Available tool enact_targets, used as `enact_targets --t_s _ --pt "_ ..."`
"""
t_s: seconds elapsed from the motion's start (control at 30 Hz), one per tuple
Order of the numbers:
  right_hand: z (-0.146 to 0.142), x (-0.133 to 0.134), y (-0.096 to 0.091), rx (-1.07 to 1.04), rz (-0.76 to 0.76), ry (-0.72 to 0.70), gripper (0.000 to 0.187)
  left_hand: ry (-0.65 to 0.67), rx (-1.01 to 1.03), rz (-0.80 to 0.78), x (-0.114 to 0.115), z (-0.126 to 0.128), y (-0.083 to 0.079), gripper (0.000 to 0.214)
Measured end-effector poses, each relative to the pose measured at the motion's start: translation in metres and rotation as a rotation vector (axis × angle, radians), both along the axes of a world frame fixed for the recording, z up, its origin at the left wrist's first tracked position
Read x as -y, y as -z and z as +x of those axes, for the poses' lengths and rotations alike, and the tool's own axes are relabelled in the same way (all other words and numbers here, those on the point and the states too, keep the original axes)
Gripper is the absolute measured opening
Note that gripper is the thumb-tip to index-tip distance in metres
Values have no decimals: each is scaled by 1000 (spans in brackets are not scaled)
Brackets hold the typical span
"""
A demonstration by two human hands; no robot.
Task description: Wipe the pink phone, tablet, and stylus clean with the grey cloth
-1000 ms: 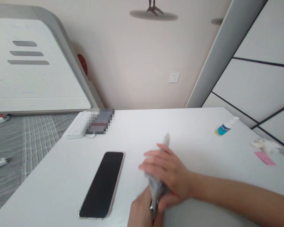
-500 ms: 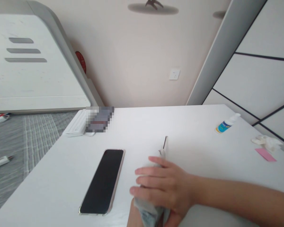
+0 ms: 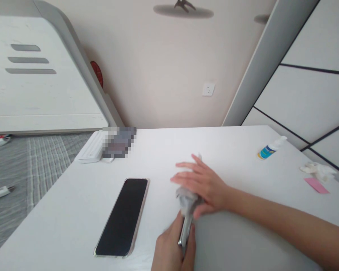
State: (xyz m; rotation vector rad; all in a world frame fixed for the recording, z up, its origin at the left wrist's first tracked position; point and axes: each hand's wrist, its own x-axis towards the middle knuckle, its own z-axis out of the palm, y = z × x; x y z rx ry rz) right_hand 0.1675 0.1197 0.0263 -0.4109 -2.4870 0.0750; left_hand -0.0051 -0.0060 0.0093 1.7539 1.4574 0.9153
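Note:
My left hand (image 3: 172, 250) at the bottom edge of the view grips the lower end of a slim shiny metal tool (image 3: 185, 231), which stands tilted up from it. A crumpled grey cloth (image 3: 187, 199) wraps the tool's middle. My right hand (image 3: 205, 184) comes in from the right and closes around the cloth, fingers spread over the upper part of the tool. Only a small pale tip of the tool (image 3: 199, 155) shows above those fingers. Left of both hands, a black-screened smartphone (image 3: 122, 217) lies flat on the white desk (image 3: 231, 150).
A white ridged object (image 3: 92, 147) and a pixelated item (image 3: 119, 142) lie at the desk's far edge. A small spray bottle (image 3: 271, 148), crumpled tissue (image 3: 318, 171) and pink paper (image 3: 316, 185) lie right. The desk's left edge drops to grey plaid fabric (image 3: 45, 165).
My right hand and the cloth have slid up the tool from near the bottom of the view, covering the metal tip that showed half a second ago. The shaft below the cloth now shows.

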Motion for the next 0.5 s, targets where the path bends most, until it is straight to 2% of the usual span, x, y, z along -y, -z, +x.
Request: enact_targets --t_s 0.07,0.1,0.13,0.23,0.3,0.43,0.5 --pt "6 -9 -4 -28 -37 126 89 7 6 8 -2 -2 -1 44" --pt "5 -6 -5 -36 -32 134 90 21 17 10 -3 -3 1 44" --pt "3 1 -6 -21 -18 110 92 40 30 8 -3 -4 3 41" --pt "-9 24 -4 80 92 -123 86 85 53 -29 -1 -6 12 19" --pt "-9 21 -3 99 110 -166 82 67 45 -43 0 -6 13 18" --pt "9 -13 -4 24 -19 150 90 28 15 -66 -1 -2 6 44" --pt "11 -11 -6 16 -25 209 93 30 27 -46 -1 -2 6 49"
